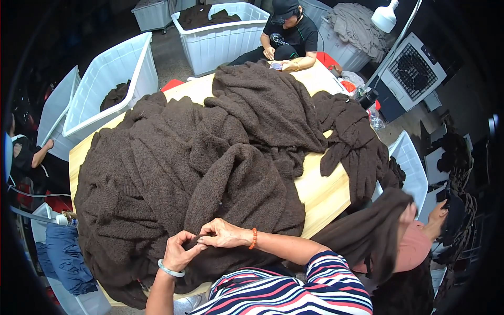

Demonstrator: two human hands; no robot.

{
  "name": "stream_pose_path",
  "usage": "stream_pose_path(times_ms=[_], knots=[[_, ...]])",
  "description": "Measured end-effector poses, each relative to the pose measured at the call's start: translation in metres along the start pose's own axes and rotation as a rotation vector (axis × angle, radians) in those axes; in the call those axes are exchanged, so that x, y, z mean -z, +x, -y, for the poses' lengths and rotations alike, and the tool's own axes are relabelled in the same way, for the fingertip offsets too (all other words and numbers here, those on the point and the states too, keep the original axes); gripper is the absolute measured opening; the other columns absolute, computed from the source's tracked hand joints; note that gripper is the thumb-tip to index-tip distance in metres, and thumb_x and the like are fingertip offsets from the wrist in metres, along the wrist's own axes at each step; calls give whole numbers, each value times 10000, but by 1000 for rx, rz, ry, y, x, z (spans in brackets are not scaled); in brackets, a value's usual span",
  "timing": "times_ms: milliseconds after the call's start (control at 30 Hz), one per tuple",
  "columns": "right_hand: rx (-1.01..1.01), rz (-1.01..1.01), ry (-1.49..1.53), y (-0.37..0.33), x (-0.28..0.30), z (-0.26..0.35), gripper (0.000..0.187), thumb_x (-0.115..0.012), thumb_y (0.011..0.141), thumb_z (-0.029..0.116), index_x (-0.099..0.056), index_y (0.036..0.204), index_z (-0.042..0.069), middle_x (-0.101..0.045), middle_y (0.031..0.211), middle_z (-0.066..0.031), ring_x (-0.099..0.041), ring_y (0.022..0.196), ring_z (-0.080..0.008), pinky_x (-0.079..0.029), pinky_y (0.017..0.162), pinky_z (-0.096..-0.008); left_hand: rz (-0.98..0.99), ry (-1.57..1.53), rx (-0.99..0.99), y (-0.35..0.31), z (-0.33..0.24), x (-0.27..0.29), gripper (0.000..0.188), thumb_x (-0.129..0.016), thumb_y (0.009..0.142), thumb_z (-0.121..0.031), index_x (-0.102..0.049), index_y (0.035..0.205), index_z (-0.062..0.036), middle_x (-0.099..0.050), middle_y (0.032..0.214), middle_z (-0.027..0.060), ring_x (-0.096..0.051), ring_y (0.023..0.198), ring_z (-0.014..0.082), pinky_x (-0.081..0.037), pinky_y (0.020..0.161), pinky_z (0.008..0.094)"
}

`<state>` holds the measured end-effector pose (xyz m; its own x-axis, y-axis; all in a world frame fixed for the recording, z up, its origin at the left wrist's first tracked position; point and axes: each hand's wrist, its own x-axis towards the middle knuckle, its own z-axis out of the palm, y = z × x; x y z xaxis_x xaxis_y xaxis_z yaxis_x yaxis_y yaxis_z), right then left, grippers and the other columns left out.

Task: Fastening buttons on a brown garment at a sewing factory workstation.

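A large heap of dark brown knitted fabric point(157, 163) covers most of the wooden table point(328, 184). At the heap's near edge, my left hand point(177, 253) has its thumb and fingers pinched on the knit. My right hand point(223, 234) meets it there, its fingers closed on the same bit of fabric. The fingertips of both hands touch or nearly touch, and the exact spot they hold is mostly hidden. A thick fold point(231, 176) of the knit lies just beyond my hands.
White plastic bins point(223, 44) stand around the table, some with dark fabric inside. Across the table a person point(289, 39) sits holding a phone. To the right, another person in pink point(412, 247) handles brown fabric point(362, 223). A lamp point(385, 18) hangs at the far right.
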<state>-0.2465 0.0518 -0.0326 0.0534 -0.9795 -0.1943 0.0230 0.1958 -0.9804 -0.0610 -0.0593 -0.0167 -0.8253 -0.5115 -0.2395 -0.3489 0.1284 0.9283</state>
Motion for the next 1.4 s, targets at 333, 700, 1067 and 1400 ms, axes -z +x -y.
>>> stream_pose_path(times_ms=[333, 700, 1067, 1400], knots=[[-14, -17, 188, -2, 1, 0, 232, -662, 913, 208, -674, 780, 19, -544, 609, 43, -447, 559, -16, -341, 481, -236, -31, 282, -40, 5, -24, 2, 314, -856, 688, -201, -638, 723, 22, -624, 610, 75, -564, 545, 107, -457, 535, 276], [-102, -32, 236, 6, 3, 1, 217, -686, 882, 221, -689, 793, 23, -589, 605, 21, -485, 521, -33, -367, 461, -236, -101, 228, -85, 3, 1, 1, 290, -856, 673, -181, -628, 742, -16, -623, 669, 51, -570, 633, 164, -463, 643, 300], [-190, 206, 479, 5, 8, -6, 211, -737, 864, 255, -676, 847, 54, -570, 633, 55, -518, 522, -25, -380, 445, -176, 188, -281, 96, 1, -8, 16, 114, -706, 840, -43, -618, 903, -8, -606, 838, -24, -532, 789, 47, -451, 719, 210], [0, 11, 34, 6, -9, 10, 253, -754, 804, 212, -650, 824, -17, -613, 670, -18, -547, 649, -67, -451, 583, -273, 137, -91, 94, -6, -6, 23, 143, -717, 823, -81, -614, 895, -14, -598, 803, -21, -534, 770, 55, -454, 712, 221]])
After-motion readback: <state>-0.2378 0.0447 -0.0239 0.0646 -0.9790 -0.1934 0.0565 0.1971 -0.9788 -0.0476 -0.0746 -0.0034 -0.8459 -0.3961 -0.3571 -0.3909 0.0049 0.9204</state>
